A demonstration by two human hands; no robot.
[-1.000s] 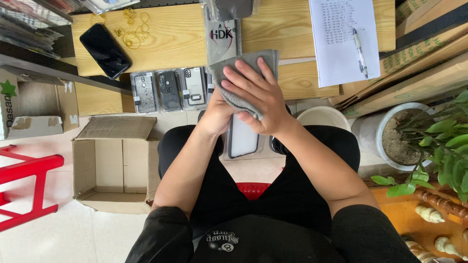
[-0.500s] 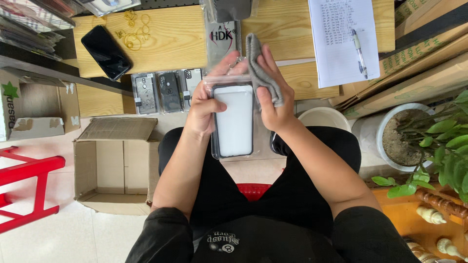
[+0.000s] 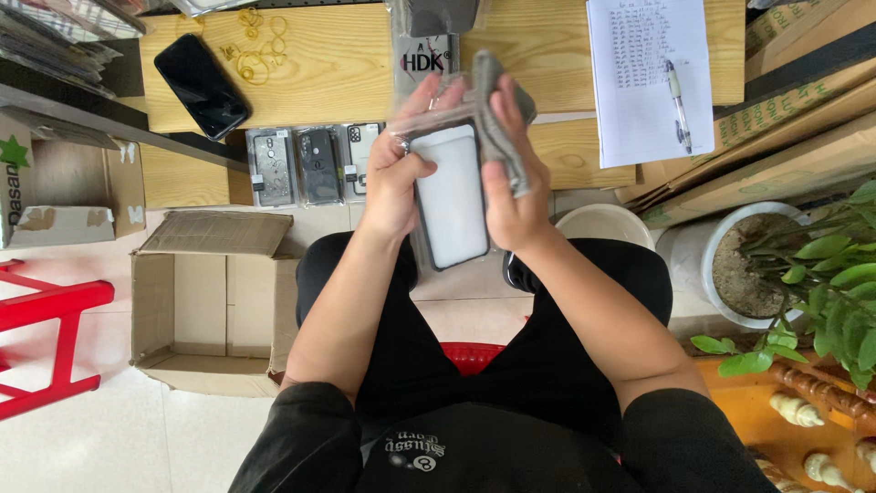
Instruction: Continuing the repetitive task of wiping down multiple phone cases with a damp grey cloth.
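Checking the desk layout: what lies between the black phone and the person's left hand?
In the head view, three packaged phone cases lie side by side between the black phone and the left hand.

Bare wood lies open on the surface (image 3: 347,64) at upper centre, between the black phone (image 3: 201,84) at upper left and the notepad (image 3: 650,78) at upper right. Below it, a row of packaged cases (image 3: 315,164) lines the front edge. The open cardboard box (image 3: 205,301) blocks the lower left; the potted plant (image 3: 803,274) crowds the right.

Pale tiled floor (image 3: 109,438) w/ open cardboard box (image 3: 205,301), red stool (image 3: 55,319) at left; wooden desk (image 3: 338,64) ahead; potted plant (image 3: 803,274) right, maybe daylight.
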